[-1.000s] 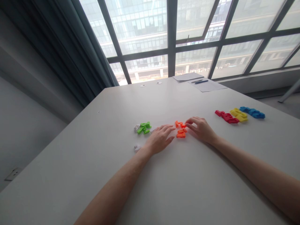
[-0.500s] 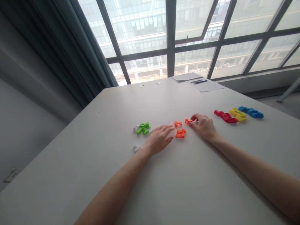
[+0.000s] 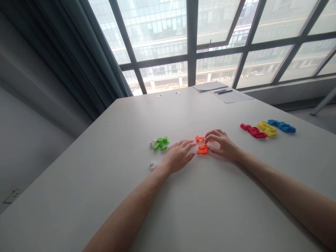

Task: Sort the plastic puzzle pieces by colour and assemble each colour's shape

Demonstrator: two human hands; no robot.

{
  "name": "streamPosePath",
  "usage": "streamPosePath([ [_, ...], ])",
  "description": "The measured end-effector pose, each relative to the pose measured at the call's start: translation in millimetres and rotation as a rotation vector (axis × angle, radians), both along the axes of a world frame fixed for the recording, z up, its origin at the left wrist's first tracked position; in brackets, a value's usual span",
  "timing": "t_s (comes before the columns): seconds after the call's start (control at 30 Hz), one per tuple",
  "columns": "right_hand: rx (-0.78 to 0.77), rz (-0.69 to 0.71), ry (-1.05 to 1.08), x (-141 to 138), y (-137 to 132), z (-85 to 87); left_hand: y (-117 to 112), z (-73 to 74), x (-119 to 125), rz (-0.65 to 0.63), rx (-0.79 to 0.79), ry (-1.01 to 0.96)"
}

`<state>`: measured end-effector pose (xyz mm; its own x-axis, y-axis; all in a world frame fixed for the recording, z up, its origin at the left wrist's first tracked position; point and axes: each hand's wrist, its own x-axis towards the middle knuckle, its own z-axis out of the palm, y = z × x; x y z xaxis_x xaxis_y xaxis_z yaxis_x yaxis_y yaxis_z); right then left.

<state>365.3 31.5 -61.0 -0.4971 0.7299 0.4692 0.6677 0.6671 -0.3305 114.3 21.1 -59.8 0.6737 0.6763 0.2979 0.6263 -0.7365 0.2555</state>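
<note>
My left hand lies on the table with its fingers stretched out and nothing in it. Its fingertips are just left of the small orange plastic pieces. One orange piece sits at the back of this group, and two more orange pieces lie close together in front. Over the group's right side is my right hand, thumb and index finger curved and apart at the edge of the front pieces. Behind its fingers another orange piece is partly hidden. Whether the fingertips touch a piece is hard to see.
Green pieces and a few white pieces lie on the left, partly behind my left hand. Red, yellow and blue pieces form rows on the right. Papers and a pen rest at the table's far edge.
My right hand has let go of the orange piece it pinched at the back right and moved left to the front orange pieces. My left hand has stayed put.
</note>
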Motion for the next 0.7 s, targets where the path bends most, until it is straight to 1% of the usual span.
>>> streamPosePath([
  [0.17, 0.002, -0.012, 0.013, 1.2, 4.3, -4.0, -0.7, 0.7, 0.3, -0.004, 0.000, -0.004],
  [0.47, 0.028, -0.175, 0.014, 3.2, 11.0, -12.5, -0.5, 2.0, 0.6, -0.009, -0.008, 0.019],
  [0.6, 0.031, -0.186, -0.007, 0.1, 10.3, -13.3, -1.6, 6.4, 1.0, -0.028, -0.043, 0.064],
  [0.7, 0.023, -0.169, -0.029, -1.8, 10.2, -14.6, -1.9, 9.1, 1.4, -0.046, -0.080, 0.083],
])
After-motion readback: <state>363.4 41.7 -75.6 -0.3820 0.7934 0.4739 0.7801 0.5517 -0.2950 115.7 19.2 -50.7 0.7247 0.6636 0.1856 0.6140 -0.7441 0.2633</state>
